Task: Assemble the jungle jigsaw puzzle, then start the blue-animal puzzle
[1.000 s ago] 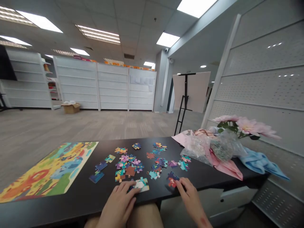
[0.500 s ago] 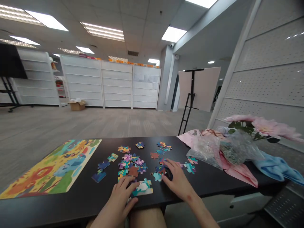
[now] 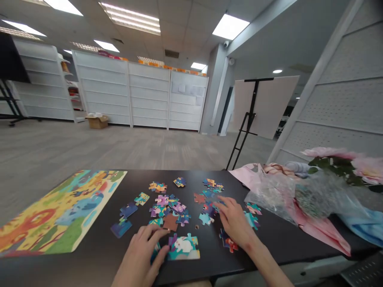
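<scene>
My left hand rests at the table's near side, thumb and index finger apart beside a joined strip of jigsaw pieces with a white rabbit. Part of a teal puzzle piece shows under this hand; the rest is hidden. My right hand lies low with its fingers stretched out over a purple-and-red puzzle piece, partly covered. By the right wrist lies a dark blue and red piece. A light teal piece sits left of the right fingers. A brown piece lies beyond my left fingertips.
Several loose pieces are spread over the dark table. A colourful animal picture sheet lies at the left. Crumpled clear plastic, pink cloth and pink flowers crowd the right side. An easel stands beyond.
My right hand has moved right, and a dark blue and red piece now lies by its wrist. My left hand has drawn back left from the rabbit strip, uncovering its purple end. The view has tilted down.
</scene>
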The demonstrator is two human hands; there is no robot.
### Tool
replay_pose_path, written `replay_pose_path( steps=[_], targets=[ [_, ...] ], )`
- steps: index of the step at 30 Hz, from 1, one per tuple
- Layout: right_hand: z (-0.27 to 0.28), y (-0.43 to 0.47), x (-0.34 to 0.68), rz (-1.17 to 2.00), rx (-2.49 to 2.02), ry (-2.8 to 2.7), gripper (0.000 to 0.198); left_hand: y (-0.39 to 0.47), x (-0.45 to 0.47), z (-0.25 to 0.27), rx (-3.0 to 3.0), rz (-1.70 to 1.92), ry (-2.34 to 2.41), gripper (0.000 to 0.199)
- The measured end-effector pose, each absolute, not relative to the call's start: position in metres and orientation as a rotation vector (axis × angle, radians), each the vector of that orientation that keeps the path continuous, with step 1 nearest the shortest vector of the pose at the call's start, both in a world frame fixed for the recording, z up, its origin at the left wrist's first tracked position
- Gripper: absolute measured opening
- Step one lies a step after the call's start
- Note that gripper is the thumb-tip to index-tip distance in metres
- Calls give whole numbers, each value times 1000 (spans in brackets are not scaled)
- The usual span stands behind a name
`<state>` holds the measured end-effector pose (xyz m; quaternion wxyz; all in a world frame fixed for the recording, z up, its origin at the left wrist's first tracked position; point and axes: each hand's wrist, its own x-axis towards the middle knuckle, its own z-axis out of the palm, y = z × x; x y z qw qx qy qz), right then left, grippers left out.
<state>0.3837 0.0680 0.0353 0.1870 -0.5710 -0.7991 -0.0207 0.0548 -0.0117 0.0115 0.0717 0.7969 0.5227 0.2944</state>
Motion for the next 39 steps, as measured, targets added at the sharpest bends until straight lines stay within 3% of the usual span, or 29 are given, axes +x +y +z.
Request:
replay_pose_path(
  steps=[3,6,10,13,15,19,23,28,31,39],
  targets=[
    [39,49,355,52,-1399,-2496,52,-21,57,27,2403,804,1493,23],
    [45,32,338,165,-1309,-2548,42,-30,58,44,2440,651,1347,22],
    [52,24,345,314,-1296,-2509,25,-38,54,50,2351,704,1316,43],
    [50,26,360,355,-1349,-2442,33,-43,48,44,2223,845,1463,54],
    [47,31,368,398,-1406,-2399,36,-48,44,40,2177,864,1577,42],
    [52,46,370,630,-1533,-2256,20,-60,42,36,2185,839,1687,17],
    [70,52,351,755,-1489,-2187,15,-67,41,33,2177,864,1713,20],
    [71,30,306,1249,-1203,-1843,41,-66,37,32,2113,936,1644,39],
    [58,15,278,1487,-1116,-1603,47,-67,32,36,2070,995,1604,44],
    [31,11,207,1336,-1212,-1749,36,-74,12,37,2054,978,1694,38]
  ],
)
